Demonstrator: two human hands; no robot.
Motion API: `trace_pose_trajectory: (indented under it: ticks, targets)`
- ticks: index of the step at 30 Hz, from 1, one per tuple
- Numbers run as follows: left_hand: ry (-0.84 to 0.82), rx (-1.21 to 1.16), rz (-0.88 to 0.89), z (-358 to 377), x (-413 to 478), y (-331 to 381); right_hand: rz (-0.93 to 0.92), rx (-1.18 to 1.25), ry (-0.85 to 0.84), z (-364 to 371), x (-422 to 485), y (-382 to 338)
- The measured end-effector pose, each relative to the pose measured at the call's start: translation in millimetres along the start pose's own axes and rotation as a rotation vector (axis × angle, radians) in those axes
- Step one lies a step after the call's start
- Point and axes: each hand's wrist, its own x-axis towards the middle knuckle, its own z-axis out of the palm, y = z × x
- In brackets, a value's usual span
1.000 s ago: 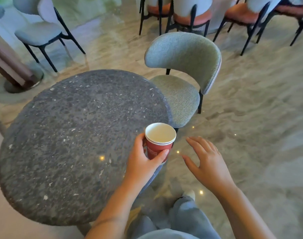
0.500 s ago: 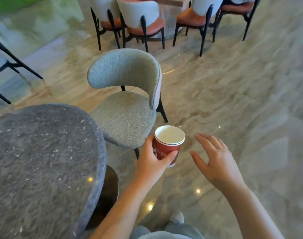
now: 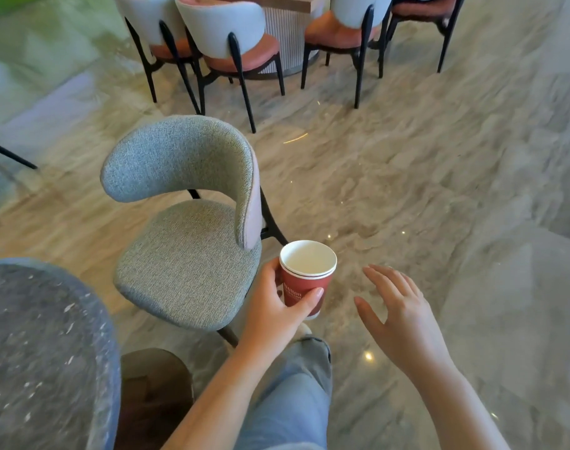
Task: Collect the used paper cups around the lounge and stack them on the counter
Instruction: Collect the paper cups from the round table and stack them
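Observation:
My left hand (image 3: 274, 311) grips a red paper cup (image 3: 306, 274) with a white rim and a white, empty-looking inside. The cup is upright in the air over the marble floor, just right of a grey chair. A short way to the cup's right my right hand (image 3: 397, 315) hovers with fingers spread and straight, holding nothing. No counter and no other cup is in view.
A grey fabric chair (image 3: 186, 228) stands directly ahead on the left. The round speckled stone table (image 3: 40, 345) fills the lower left corner. Several orange-seated chairs (image 3: 235, 50) surround a wooden table (image 3: 277, 1) at the back. Marble floor (image 3: 439, 173) stretches to the right.
The cup has left the stone table's edge and is carried to the right in my left hand. The view has swung right, so the table has slid to the lower left.

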Motion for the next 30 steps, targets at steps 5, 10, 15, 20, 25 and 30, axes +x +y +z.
trace_pose_trajectory:
  ticks: [5, 10, 15, 20, 25, 30]
  targets:
    - [-0.028, -0.012, -0.013, 16, 106, 12, 0.007, -0.036, -0.028, 7, 106, 15]
    - [-0.009, -0.05, 0.02, 18, 212, 41, -0.04, -0.069, -0.038, 7, 216, 17]
    - [0.051, -0.086, 0.027, 9, 284, 51, -0.067, -0.048, -0.04, 23, 295, 16]
    - [0.104, -0.145, -0.032, -3, 330, 46, -0.106, -0.048, -0.104, 46, 352, 16]
    - [0.245, -0.156, -0.074, -14, 378, 40, -0.232, -0.042, -0.145, 74, 425, 13]
    - [0.393, -0.146, -0.112, -19, 439, 39, -0.313, -0.005, -0.199, 97, 514, 17]
